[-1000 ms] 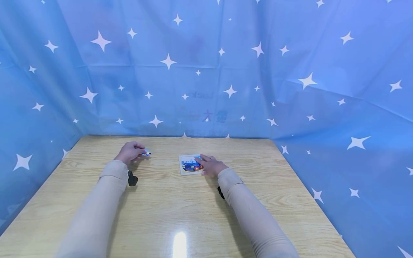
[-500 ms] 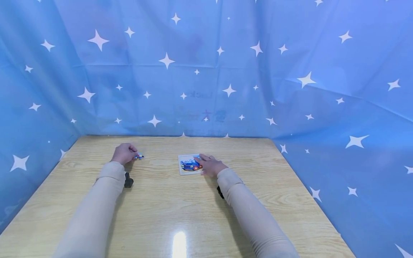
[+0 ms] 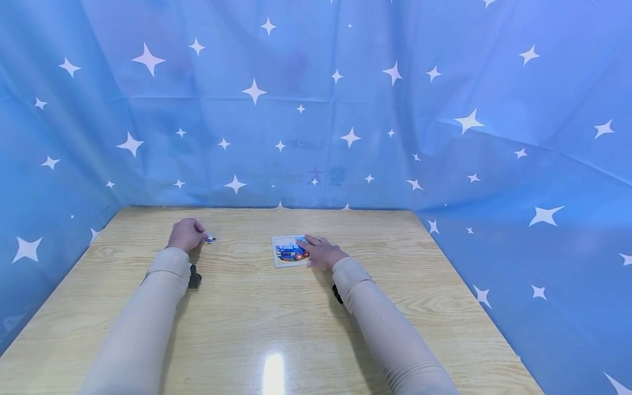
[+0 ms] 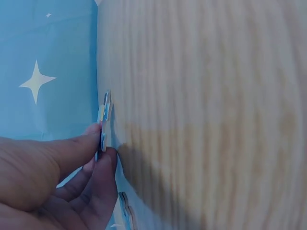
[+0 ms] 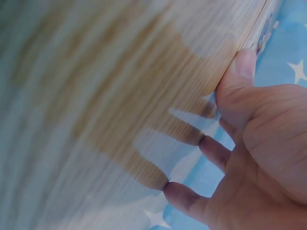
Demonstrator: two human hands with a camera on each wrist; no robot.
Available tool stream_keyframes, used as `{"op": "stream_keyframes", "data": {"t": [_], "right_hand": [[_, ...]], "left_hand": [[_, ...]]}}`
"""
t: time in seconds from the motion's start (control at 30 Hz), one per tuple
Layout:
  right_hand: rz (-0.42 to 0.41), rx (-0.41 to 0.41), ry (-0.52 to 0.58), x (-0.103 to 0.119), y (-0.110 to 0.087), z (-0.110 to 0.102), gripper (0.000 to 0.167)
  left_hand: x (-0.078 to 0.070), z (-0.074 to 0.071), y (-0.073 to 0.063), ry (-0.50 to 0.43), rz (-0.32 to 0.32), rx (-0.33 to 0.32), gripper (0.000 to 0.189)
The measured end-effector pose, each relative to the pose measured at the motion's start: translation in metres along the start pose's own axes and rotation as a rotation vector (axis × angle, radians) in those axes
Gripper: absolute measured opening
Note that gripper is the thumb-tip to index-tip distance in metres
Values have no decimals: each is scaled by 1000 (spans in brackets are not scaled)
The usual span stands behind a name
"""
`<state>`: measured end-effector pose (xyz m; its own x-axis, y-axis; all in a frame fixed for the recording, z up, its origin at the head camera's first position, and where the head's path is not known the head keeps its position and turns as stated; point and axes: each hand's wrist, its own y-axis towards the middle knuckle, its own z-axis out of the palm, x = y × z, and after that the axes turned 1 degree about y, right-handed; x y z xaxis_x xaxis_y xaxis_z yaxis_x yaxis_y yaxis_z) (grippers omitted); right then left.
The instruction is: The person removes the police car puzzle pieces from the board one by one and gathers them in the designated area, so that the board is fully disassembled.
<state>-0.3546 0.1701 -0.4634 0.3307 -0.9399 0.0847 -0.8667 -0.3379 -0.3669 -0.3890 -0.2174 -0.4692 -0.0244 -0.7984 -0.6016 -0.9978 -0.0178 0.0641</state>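
Between its thumb and fingers, my left hand (image 3: pixel 186 235) pinches a small colourful jigsaw piece (image 4: pixel 105 117), seen edge-on in the left wrist view close over the table. Another thin piece (image 4: pixel 125 212) lies below the fingers there. At the middle of the table lies a white-framed jigsaw puzzle (image 3: pixel 282 262) with a blue vehicle and orange-red wheels. My right hand (image 3: pixel 323 254) rests at its right side, fingers spread and overlapping the picture. In the right wrist view the thumb is right at the frame's edge (image 5: pixel 256 31), while other fingertips touch the wood.
The wooden table (image 3: pixel 237 312) extends toward me, with a bright light reflection near its front. A blue star-patterned curtain (image 3: pixel 316 109) stands along the back and both sides. A black wrist camera (image 3: pixel 195 277) hangs at the left cuff.
My left hand has moved a little left and lower with the jigsaw piece, away from the puzzle. The right hand and the puzzle stay in place.
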Motion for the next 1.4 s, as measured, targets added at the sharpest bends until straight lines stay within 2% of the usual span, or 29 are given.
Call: {"op": "stream_keyframes", "data": {"t": [0.23, 0.4, 0.7, 1.0, 1.13, 1.4], "right_hand": [[-6, -6, 31, 0, -2, 0, 73], [1, -3, 36, 0, -2, 0, 73], [26, -11, 37, -3, 9, 2, 75], [34, -32, 73, -4, 11, 6, 76], [36, -41, 91, -3, 9, 6, 80], [43, -56, 137, -4, 3, 4, 85]], "left_hand": [[-5, -1, -3, 98, -92, -27, 26], [-6, -1, -4, 155, -125, -40, 30], [-3, -8, -5, 100, -90, -60, 29], [-11, -18, -15, 45, -62, -8, 32], [-13, -17, -15, 39, -46, 18, 32], [-24, -13, -11, 74, -16, 29, 28]]}}
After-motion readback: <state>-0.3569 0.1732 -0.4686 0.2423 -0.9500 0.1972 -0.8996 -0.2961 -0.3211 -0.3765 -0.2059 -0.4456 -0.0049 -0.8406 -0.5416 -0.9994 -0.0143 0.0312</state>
